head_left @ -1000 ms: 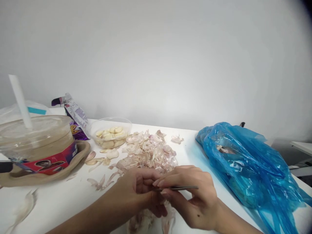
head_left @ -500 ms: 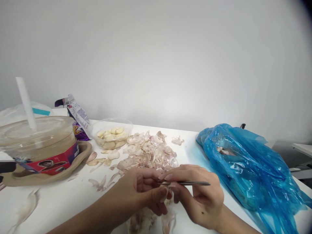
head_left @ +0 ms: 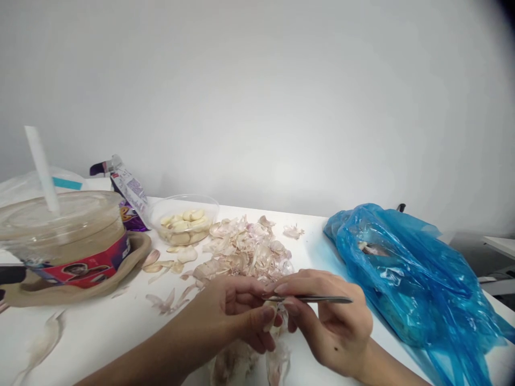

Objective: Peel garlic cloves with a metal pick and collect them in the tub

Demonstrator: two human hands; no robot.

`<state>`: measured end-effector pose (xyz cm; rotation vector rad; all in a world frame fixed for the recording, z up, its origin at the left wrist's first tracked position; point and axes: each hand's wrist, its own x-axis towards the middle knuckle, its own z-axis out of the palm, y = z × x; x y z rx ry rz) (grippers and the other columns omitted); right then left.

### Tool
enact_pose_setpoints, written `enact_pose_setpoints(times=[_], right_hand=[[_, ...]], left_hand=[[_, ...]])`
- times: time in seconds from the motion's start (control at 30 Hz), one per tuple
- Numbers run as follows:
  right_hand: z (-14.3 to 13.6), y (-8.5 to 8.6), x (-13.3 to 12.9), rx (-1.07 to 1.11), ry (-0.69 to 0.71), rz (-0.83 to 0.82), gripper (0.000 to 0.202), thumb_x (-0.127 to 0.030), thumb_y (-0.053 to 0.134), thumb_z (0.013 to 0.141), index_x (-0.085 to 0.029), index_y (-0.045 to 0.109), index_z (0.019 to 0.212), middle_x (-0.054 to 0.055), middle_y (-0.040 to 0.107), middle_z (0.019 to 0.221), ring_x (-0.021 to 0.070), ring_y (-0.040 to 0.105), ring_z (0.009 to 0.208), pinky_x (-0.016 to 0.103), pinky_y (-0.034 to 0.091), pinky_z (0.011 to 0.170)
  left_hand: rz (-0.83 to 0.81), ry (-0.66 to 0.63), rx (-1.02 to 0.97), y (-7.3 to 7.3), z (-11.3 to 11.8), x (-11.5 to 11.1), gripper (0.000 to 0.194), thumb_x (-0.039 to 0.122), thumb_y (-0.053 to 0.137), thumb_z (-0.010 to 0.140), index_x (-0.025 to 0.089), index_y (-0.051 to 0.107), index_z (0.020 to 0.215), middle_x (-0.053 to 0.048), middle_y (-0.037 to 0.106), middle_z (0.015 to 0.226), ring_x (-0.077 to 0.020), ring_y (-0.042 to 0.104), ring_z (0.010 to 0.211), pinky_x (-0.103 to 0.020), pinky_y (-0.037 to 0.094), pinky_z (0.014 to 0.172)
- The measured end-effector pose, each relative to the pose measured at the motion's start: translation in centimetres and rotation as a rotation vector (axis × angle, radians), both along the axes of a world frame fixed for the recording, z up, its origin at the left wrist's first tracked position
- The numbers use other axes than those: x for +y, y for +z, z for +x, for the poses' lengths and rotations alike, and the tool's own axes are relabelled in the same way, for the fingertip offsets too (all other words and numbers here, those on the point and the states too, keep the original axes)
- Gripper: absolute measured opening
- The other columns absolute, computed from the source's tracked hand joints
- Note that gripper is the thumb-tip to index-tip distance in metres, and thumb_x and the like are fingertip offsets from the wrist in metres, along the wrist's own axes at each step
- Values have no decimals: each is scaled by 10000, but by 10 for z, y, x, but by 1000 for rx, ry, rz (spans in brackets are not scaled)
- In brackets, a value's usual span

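Between the thumb and fingers of my left hand (head_left: 245, 316) is a pale garlic clove (head_left: 270, 316), mostly covered by the fingertips. My right hand (head_left: 330, 321) is closed on a slim, dark metal tool (head_left: 328, 299) lying nearly level, its tip at the clove; whether it is a small knife or tweezers I cannot tell. A thin strip of skin shows between the clove and my right thumb. Just beyond both hands spreads a heap of papery garlic skins (head_left: 249, 249). Below them lies a larger skin-covered piece (head_left: 233, 364), partly hidden.
A clear plastic bowl (head_left: 156, 228) of peeled cloves stands behind left, with loose cloves (head_left: 187, 254) in front. At the left is a large lidded drink cup (head_left: 96, 236) with a straw (head_left: 42, 169) in a cardboard holder (head_left: 140, 257). A crumpled blue plastic bag (head_left: 402, 279) occupies the right.
My right hand has shifted slightly to the right with the metal tool. More of the pale clove shows at my left fingertips. My left hand stays nearly in place.
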<state>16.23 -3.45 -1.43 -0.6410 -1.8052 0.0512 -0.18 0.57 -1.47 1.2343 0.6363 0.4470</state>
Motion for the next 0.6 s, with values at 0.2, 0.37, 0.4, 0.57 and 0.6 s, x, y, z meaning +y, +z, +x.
enact_pose_setpoints(times=[0.2,0.37,0.4,0.57,0.6], right_hand=[[1,-1,0,3,8,-6,125,-111,535,830,-116,637,904,67,707,688,125,658,558,234,549,504],[2,-1,1,-4,7,-7,122,-111,535,829,-112,636,897,77,710,698,136,666,586,240,541,508],[1,-1,1,-4,3,-2,119,-111,536,828,-108,638,889,75,706,684,137,665,580,238,539,503],[0,0,0,4,6,15,119,-106,534,829,-107,636,891,67,700,655,132,657,550,235,532,490],[0,1,0,3,10,12,123,-107,530,832,-115,633,898,67,705,666,135,659,559,239,533,492]], left_hand=[[-8,32,2,-4,0,1,224,328,709,701,130,676,801,-2,675,647,-121,641,593,-238,506,603],[7,33,7,-7,0,1,256,348,703,702,122,680,819,-13,678,650,-129,646,595,-231,501,588],[7,35,6,-7,1,2,259,349,702,702,119,679,818,-16,679,651,-130,647,595,-231,501,588],[2,9,-10,-5,1,1,253,349,692,713,117,670,811,-18,670,659,-131,639,591,-244,504,593],[5,3,-10,-4,1,0,263,353,691,713,116,670,825,-24,673,675,-132,637,587,-249,505,591]])
